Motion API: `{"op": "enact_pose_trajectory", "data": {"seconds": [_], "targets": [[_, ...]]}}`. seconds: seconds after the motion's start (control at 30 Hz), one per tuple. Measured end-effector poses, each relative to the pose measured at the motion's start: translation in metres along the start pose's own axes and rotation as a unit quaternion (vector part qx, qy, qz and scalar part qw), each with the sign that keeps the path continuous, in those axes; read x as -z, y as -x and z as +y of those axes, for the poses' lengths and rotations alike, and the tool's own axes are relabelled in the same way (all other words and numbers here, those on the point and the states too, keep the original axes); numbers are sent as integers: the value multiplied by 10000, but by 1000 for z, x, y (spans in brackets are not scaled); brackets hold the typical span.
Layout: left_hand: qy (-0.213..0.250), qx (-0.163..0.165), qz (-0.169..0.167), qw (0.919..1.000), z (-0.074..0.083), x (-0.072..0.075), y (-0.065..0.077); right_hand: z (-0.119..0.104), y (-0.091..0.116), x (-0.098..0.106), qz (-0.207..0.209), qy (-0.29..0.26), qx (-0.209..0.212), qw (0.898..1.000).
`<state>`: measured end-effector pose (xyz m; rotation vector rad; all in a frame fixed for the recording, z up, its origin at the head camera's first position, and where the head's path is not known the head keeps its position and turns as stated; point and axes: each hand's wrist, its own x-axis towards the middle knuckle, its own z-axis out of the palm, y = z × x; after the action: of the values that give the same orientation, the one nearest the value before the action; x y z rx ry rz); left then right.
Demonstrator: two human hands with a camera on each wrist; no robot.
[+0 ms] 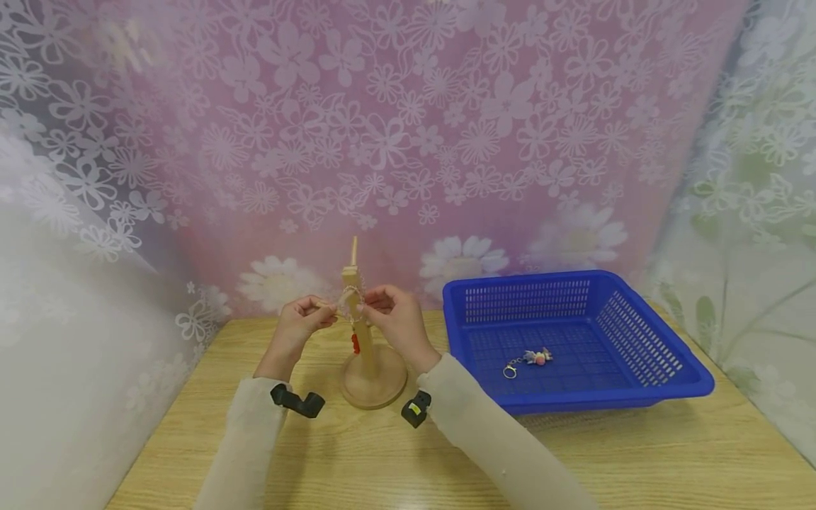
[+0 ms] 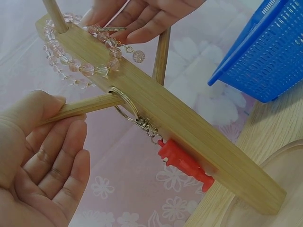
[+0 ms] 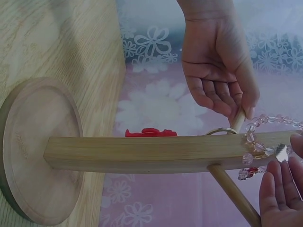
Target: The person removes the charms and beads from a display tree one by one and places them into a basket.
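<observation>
A wooden stand with a round base, upright post and slanting pegs is between my hands. My left hand pinches one side peg between thumb and fingers. On that peg hangs the metal ring of a keychain with a red figure, which lies along the post. Higher up, a bracelet of clear pink beads loops about the upper post and top peg. My right hand holds the bracelet between thumb and fingers; a silver charm shows beside its fingertips. Part of the bracelet is hidden behind the post.
To the right stands a blue plastic basket. Inside it lies a keychain with a small figure and a ring. The wooden table ends at a flowered backdrop.
</observation>
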<state>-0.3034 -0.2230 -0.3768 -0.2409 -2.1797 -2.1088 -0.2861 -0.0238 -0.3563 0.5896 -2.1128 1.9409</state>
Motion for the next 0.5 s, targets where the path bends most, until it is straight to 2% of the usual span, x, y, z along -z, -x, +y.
{"op": "enact_pose_trajectory", "data": {"seconds": [0.5], "targets": [[11,-20,-50,10000,-1,1,-1,3,1,-5,197,-5,200,9996]]}}
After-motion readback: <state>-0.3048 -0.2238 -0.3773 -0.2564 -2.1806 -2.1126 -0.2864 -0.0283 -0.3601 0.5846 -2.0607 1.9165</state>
